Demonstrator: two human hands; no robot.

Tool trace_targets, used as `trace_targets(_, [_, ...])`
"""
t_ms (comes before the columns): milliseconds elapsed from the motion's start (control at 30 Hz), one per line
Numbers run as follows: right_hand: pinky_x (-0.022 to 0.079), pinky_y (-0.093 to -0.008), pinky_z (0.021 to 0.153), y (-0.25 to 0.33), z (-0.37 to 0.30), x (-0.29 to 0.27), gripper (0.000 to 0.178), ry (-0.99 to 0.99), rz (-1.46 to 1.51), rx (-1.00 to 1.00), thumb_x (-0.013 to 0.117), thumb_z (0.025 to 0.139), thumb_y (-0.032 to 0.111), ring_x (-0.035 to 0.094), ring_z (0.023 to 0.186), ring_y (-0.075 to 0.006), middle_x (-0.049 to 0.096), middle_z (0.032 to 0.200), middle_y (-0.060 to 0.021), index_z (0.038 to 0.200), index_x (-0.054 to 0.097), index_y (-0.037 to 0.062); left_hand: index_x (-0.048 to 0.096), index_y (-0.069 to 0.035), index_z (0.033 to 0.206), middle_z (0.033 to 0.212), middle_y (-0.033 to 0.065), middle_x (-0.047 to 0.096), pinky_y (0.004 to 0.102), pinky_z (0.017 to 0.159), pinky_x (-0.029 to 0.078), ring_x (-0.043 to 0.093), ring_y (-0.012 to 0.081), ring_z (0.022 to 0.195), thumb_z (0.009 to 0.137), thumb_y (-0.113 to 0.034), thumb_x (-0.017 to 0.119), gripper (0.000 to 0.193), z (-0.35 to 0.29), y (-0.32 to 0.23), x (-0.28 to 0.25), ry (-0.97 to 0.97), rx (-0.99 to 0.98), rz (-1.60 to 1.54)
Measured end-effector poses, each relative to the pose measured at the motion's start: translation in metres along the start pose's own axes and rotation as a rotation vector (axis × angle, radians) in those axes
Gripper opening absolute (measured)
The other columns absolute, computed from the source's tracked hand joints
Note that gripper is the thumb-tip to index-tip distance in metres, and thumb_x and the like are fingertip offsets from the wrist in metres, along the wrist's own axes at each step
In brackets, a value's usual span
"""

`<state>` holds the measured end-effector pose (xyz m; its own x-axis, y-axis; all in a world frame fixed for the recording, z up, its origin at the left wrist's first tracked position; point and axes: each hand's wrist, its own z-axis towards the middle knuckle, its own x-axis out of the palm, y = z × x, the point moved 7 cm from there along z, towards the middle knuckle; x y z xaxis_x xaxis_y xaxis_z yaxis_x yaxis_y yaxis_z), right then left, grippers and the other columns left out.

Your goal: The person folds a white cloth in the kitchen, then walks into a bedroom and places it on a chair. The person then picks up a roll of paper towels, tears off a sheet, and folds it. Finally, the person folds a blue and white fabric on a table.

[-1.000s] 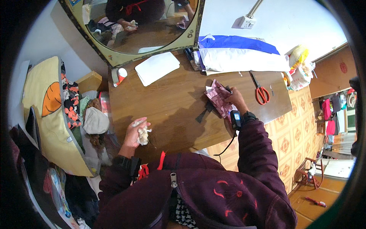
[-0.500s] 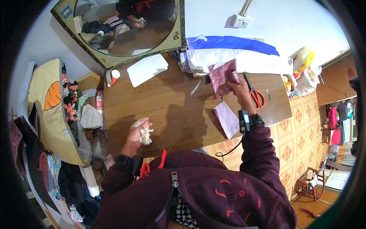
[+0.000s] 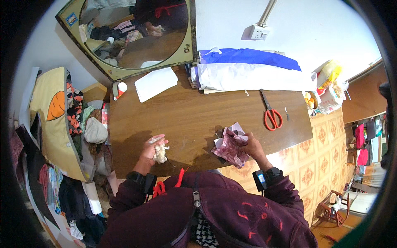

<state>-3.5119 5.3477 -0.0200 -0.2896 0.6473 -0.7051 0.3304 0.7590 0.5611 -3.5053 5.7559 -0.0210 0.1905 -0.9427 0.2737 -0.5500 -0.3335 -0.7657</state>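
My left hand (image 3: 152, 149) rests on the brown wooden table (image 3: 186, 115) near its front left edge and is closed around a small clump of white stuffing (image 3: 159, 153). My right hand (image 3: 247, 145) is at the table's front edge, gripping a crumpled piece of pink patterned fabric (image 3: 230, 148) with pale paper-like corners showing behind it. Both wrists carry dark bands. Red-handled scissors (image 3: 271, 114) lie on the table to the right of the fabric, apart from both hands.
A white sheet (image 3: 156, 83) and a small bottle (image 3: 122, 88) lie at the table's back left. White and blue rolled material (image 3: 248, 70) lies along the wall. A mirror (image 3: 136, 33) leans behind. Cushions and clothes (image 3: 62, 120) pile at the left.
My right hand has pulled the pink fabric from the far side of the table back to the front edge. My left hand has stayed in place with the stuffing.
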Motion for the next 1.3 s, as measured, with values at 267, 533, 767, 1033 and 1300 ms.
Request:
trace_targets(267, [0.046,-0.0431,0.067,0.021,-0.011,0.000,0.027,-0.099,-0.372,-0.060,0.060,0.071,0.028,0.057,0.081,-0.0351,0.056,0.086,-0.0183,0.092,0.062,0.0115,0.055,-0.001,0.101,0.087,0.0102,0.061,0.0268,0.065,0.049,0.060,0.0171,0.080,0.077,-0.010,0.063,0.027,0.023,0.001,0.010,0.124,0.012,-0.057])
trace_targets(533, [0.039,-0.0382,0.081,0.025,-0.020,-0.005,0.035,-0.369,-0.293,-0.149,0.072,0.062,0.025,0.045,0.095,-0.0324,0.050,0.100,-0.0154,0.092,0.063,0.0090,0.055,0.000,0.101,0.087,0.0081,0.060,0.0270,0.063,0.050,0.060,0.0157,0.078,0.077,-0.009,0.062,0.026,0.041,-0.001,0.009,0.205,-0.024,-0.080])
trace_targets(767, [0.044,-0.0406,0.075,0.029,-0.015,-0.005,0.034,-0.179,-0.335,0.052,0.064,0.066,0.022,0.053,0.089,-0.0343,0.056,0.088,-0.0178,0.099,0.059,0.0113,0.056,-0.002,0.101,0.087,0.0071,0.059,0.0268,0.064,0.049,0.059,0.0159,0.079,0.076,-0.010,0.063,0.027,0.056,0.004,0.023,0.258,-0.075,-0.099])
trace_targets(1033, [0.044,-0.0437,0.070,0.014,-0.013,-0.002,0.028,-0.230,-0.224,0.091,0.060,0.068,0.019,0.056,0.084,-0.0371,0.059,0.086,-0.0196,0.093,0.057,0.0069,0.056,-0.002,0.101,0.089,0.0048,0.058,0.0277,0.067,0.048,0.059,0.0169,0.081,0.075,-0.012,0.065,0.029,0.060,0.007,0.021,0.269,-0.033,-0.081])
trace_targets(1300, [0.046,-0.0360,0.065,-0.018,0.013,-0.047,0.032,-0.232,0.219,0.059,0.063,0.065,0.017,0.061,0.080,-0.0310,0.059,0.079,-0.0230,0.094,0.059,0.0024,0.057,-0.003,0.101,0.089,0.0059,0.059,0.0272,0.067,0.048,0.059,0.0166,0.081,0.075,-0.008,0.064,0.028,0.052,0.011,0.020,0.150,-0.003,-0.119])
